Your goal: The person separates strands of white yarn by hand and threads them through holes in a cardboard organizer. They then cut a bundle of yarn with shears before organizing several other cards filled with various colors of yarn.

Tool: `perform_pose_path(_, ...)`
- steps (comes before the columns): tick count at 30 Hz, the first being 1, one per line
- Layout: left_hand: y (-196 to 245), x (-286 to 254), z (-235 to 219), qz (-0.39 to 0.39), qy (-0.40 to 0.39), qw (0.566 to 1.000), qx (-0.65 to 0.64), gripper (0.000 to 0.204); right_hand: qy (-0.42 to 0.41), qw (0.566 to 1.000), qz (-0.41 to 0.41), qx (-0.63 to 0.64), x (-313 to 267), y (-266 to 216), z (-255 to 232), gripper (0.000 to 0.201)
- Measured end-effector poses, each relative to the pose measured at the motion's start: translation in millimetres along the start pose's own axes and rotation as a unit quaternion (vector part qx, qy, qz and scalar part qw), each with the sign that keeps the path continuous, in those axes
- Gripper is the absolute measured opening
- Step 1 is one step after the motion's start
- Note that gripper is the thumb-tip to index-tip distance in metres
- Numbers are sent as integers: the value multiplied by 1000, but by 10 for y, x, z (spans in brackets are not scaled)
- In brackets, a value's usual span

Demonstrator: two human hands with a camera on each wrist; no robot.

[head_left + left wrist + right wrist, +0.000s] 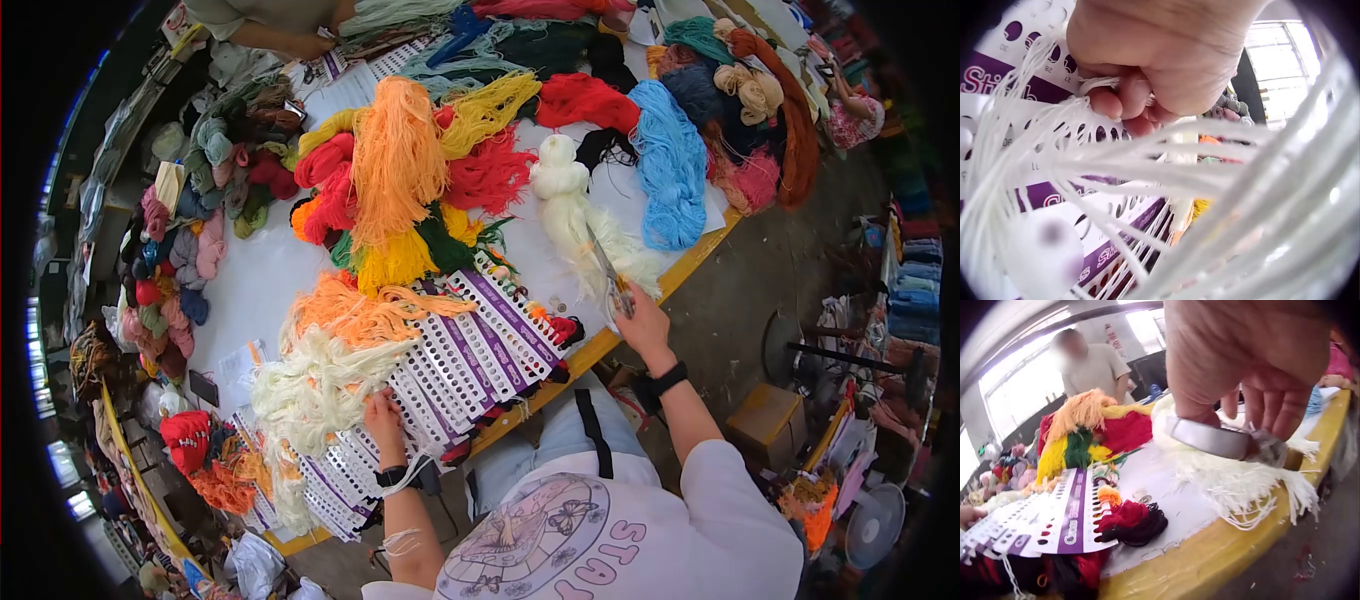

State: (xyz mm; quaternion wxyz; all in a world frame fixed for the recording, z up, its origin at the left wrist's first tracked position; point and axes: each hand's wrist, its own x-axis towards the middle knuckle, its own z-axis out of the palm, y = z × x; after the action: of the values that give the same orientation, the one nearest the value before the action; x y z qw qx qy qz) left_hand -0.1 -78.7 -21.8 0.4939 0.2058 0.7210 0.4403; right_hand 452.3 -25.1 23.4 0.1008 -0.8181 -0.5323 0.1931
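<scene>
My left hand is over the punched purple-and-white thread cards, its curled fingers pinching several white threads. Loose white strands hang from that hand and cross the left wrist view, blurred close to the camera. My right hand grips a pair of scissors, with the blades pointing away over the cream-white hank of yarn. In the right wrist view a grey metal part of the scissors shows under the fingers, and the white yarn's cut ends spread near the table edge.
Orange yarn lies heaped over red, yellow and green hanks in the middle. A light blue hank lies right of the white one. White yarn covers the cards' left part. Across the table stands another person.
</scene>
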Motion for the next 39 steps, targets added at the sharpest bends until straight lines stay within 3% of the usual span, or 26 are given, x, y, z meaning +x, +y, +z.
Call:
perform_pose_path(3,24,8,4,-10,10,1000,3,28,-105,969,84,207,-217,405,-48,48)
perform_pose_path(6,-14,39,17,-8,8,1000,4,29,-90,893,69,436,-546,793,18,43)
perform_pose_path(9,-28,34,29,-1,18,1000,12,30,-38,877,109,467,-754,942,-30,42)
perform_pose_path(11,29,4,63,2,31,999,19,30,7,824,138,549,-724,945,-82,41)
perform_pose_path(13,43,-7,75,-1,32,999,24,30,77,856,116,498,-522,971,-126,41)
perform_pose_path(14,46,-9,77,-1,31,999,28,30,138,893,65,422,-342,1031,-84,40)
perform_pose_path(16,30,-4,83,9,33,999,30,30,178,938,18,295,69,947,-185,42)
perform_pose_path(20,9,-4,88,10,42,999,28,29,173,979,0,109,854,875,-160,38)
perform_pose_path(26,84,-58,100,-2,36,998,49,26,134,984,102,-60,1435,741,64,34)
perform_pose_path(30,191,-116,104,72,31,980,181,26,191,977,-79,-44,1492,18,-120,33)
perform_pose_path(33,439,-223,135,242,94,896,359,26,219,924,-305,69,1586,-808,-149,34)
perform_pose_path(34,585,-276,151,284,109,870,389,26,198,925,-324,11,1703,-888,-71,34)
perform_pose_path(36,885,-408,259,294,106,901,300,26,154,915,-358,-105,1878,-963,181,33)
perform_pose_path(37,953,-450,267,300,105,914,253,26,131,925,-337,-113,1874,-949,240,31)
perform_pose_path(38,841,-344,98,254,65,937,232,24,109,935,-317,-121,1873,-917,267,29)
perform_pose_path(39,945,-400,87,183,18,974,133,23,88,942,-296,-129,1870,-923,262,28)
